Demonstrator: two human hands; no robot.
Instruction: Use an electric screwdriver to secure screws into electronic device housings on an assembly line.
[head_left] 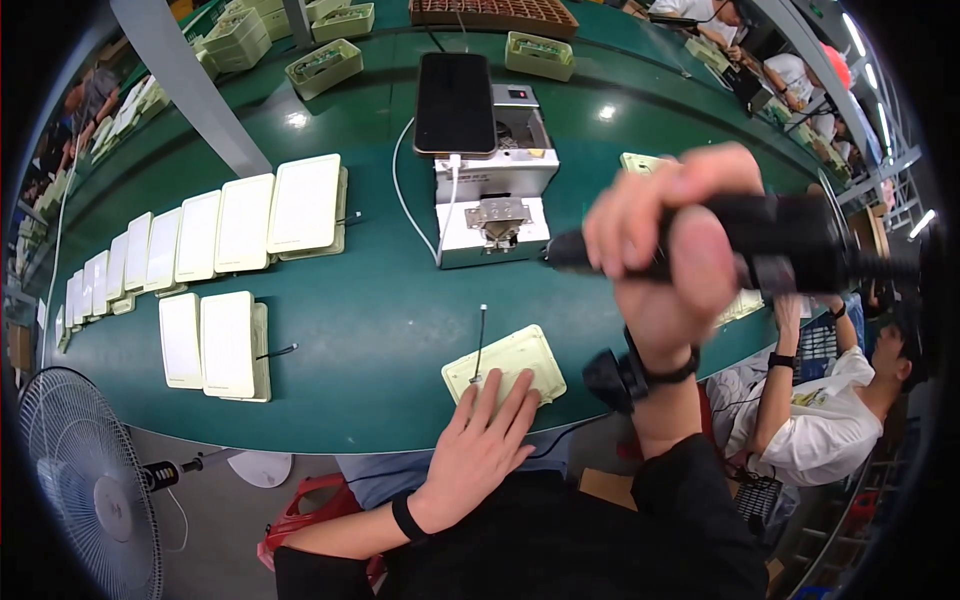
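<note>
My right hand (680, 235) is raised over the right side of the bench, fingers wrapped round a black electric screwdriver (775, 235). The tool lies nearly level, its tapered tip pointing left. Below and to the left, my left hand (485, 430) rests with straight, slightly parted fingers on a pale green plastic housing (525, 360) near the bench's front edge. A short dark cable with a white plug (482, 312) sticks up from this housing. Beyond it stands a white and grey screw feeder (495, 220), with a black smartphone (455, 105) propped on top and a white cord plugged in.
Overlapping white panels (305, 205) form a long row at left, with two more panels (228, 345) nearer me. Green bins (325, 68) holding circuit boards stand at the back. A fan (95, 490) is at lower left. A co-worker (820, 410) sits close on the right.
</note>
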